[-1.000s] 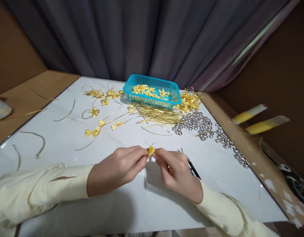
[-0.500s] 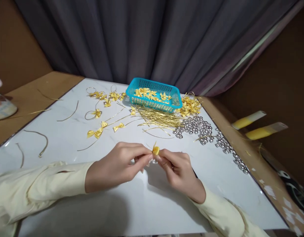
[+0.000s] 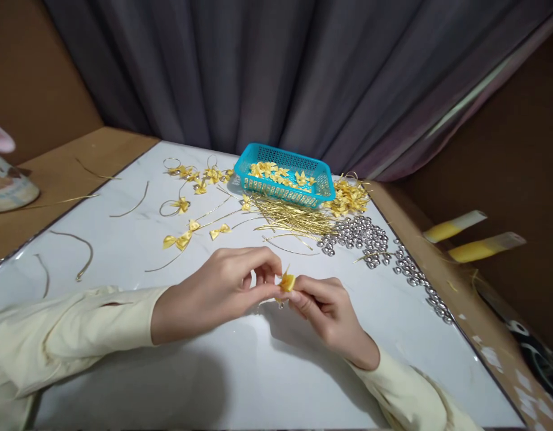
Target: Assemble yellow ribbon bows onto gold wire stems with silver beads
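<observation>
Between my hands, above the table, is a small yellow ribbon bow (image 3: 287, 282). My right hand (image 3: 333, 314) pinches its right side between thumb and index finger. On its left side, the thumb and curled index finger of my left hand (image 3: 222, 284) close on the bow, with a rounded gap behind the fingertips. A small shiny silver piece (image 3: 280, 304) hangs just below the fingertips, and a thin cord end shows beside it. How the cord runs through the bow is hidden by my fingers.
A blue basket (image 3: 283, 194) of yellow bows stands at the back. Near it lie gold cords (image 3: 298, 216), a heap of bows (image 3: 348, 197) and silver bell-like beads (image 3: 361, 234). Looped bows (image 3: 182, 205) lie to the left. Two yellow-filled tubes (image 3: 487, 246) are at the right.
My left index finger has lifted and curled, opening a gap above the thumb. The bow has tilted slightly, and the silver piece now hangs lower. The view has shifted a little.
</observation>
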Demonstrator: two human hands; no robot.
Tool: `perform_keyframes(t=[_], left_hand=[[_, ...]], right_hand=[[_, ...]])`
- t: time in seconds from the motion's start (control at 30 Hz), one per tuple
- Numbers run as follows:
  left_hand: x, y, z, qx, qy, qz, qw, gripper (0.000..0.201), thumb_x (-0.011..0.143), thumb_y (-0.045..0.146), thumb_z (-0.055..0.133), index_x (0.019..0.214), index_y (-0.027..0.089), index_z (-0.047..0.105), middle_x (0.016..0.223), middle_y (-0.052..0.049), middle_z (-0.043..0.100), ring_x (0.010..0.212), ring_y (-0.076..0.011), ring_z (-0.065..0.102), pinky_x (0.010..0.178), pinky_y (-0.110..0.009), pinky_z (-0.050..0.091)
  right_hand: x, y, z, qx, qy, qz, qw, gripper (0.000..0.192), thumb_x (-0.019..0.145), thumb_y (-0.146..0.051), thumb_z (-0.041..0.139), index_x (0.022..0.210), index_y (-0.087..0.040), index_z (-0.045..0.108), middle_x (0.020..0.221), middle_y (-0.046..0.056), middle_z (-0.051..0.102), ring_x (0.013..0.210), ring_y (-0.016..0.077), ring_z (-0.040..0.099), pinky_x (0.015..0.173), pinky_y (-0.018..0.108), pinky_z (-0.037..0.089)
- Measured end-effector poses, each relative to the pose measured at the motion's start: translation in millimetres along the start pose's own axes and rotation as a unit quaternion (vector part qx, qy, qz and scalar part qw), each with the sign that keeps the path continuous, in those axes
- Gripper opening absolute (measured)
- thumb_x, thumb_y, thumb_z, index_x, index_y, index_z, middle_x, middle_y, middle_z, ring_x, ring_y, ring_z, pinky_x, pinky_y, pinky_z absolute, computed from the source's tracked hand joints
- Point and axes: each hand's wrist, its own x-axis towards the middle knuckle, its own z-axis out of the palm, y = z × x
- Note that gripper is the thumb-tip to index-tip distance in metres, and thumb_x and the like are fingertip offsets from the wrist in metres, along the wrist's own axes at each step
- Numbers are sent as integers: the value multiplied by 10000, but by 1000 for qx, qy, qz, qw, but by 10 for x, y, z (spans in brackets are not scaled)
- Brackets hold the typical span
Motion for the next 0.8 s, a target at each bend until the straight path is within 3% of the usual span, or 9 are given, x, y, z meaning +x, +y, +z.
perform_keyframes(t=[0.13,0.37,0.57,0.8], left_hand=[[-18,-12,37,-16,-26,17,999,128,804,78,534,825,162,628,772,20,647,643,-80,554,613,-162,417],[-23,-21,49,-6,-8,29,1000,176,807,50,504,753,136,648,715,2,654,639,-84,569,602,-155,403],[40,-19,9,-20,-8,-39,999,174,809,201,569,659,147,640,582,26,596,537,-82,499,518,-166,373],[63,-37,19,-109,-54,-150,981,226,800,249,567,606,143,612,542,31,571,526,-89,503,492,-170,379]], right_hand=[[6,-3,-3,31,-16,11,999,303,891,-302,471,675,-136,605,461,-47,414,394,58,319,401,189,240],[16,11,-37,79,-38,64,994,284,886,-318,482,776,-116,649,485,-39,446,416,64,341,406,192,247],[0,19,-97,2,-33,45,998,264,886,-287,473,697,-137,582,508,-16,529,442,73,417,426,188,298],[-45,-8,-53,-69,-2,-2,998,219,884,-202,455,705,-153,570,521,-20,538,428,70,426,448,194,317]])
